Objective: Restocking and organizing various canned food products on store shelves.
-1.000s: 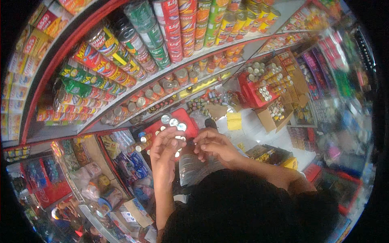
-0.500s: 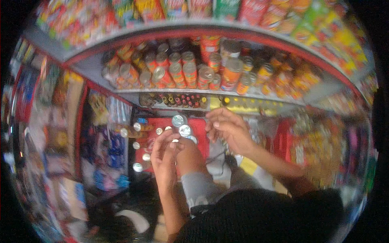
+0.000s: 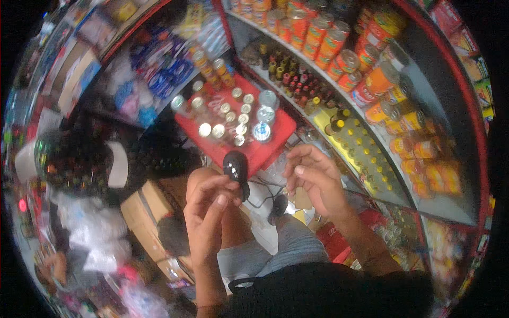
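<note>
My left hand (image 3: 209, 204) is raised over my lap, fingers half bent and thumb apart from them, with nothing seen in it. Right behind its fingertips is a black rounded object with white marks (image 3: 235, 165), perhaps the toe of a shoe. My right hand (image 3: 318, 180) hovers to the right at about the same height, loosely curved and empty, its fingers apart. Beyond both hands stands a red table (image 3: 209, 147). On it are several small bottles with pale caps (image 3: 218, 131) and a short stack or row of silver-lidded cans (image 3: 262, 132). Neither hand touches these.
Shelves of orange cans (image 3: 318, 37) curve along the right, above rows of dark bottles (image 3: 297, 87) and yellow-capped bottles (image 3: 366, 153). Cardboard boxes (image 3: 143, 217) and white plastic bags (image 3: 95, 228) lie at the left. Another person's hand (image 3: 53, 265) shows at the lower left.
My view has swung left and down, so the red table and its bottles show more fully and the shelves tilt to the right. Both hands stay raised and apart.
</note>
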`<state>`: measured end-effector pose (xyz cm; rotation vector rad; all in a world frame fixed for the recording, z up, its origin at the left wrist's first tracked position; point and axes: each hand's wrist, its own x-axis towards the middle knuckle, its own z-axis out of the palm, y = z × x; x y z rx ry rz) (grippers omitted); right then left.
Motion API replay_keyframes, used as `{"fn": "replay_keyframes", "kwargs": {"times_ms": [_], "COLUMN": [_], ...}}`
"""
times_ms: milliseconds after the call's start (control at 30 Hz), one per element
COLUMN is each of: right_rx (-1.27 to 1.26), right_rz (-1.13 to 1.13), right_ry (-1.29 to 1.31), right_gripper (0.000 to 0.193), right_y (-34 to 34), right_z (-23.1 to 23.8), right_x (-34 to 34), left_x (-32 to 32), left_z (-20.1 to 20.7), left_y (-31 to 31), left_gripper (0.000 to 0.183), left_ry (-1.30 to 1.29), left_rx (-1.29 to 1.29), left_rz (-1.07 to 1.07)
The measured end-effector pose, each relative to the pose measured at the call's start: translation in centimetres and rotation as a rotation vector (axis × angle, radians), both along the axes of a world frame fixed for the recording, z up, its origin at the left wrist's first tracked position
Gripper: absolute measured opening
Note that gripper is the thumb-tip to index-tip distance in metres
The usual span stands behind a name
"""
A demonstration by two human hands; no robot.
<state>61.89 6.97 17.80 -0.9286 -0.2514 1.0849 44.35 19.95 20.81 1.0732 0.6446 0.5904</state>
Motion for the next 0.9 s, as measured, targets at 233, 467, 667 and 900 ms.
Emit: {"fn": "replay_keyframes", "kwargs": {"times_ms": [233,467,667,900], "right_rx": [-0.070,-0.079,-0.056,-0.124], "right_rz": [0.137,0.257,0.293,0.312], "right_ry": [0.052,0.110,0.050,-0.069], "right_gripper": [0.023,0.024,0.023,0.022], "right_y": [-0.7,2.0,6.8,10.4], "right_z": [0.1,-0.3,-0.1,-1.6], "right_x": [-5.8,-9.4,-10.0,-8.0], "left_x": [-4.7,-8.3,-9.1,-7.3], "left_z": [-1.0,-2.7,-2.8,-3.4], "left_y": [-3.6,-2.1,3.9,8.9], "left_gripper": [0.028,0.026,0.026,0.025], "left_ry": [-0.023,0.028,0.091,0.160], "left_rx": [-0.058,-0.141,-0.065,0.060], "left_rz": [0.112,0.138,0.066,0.092]}}
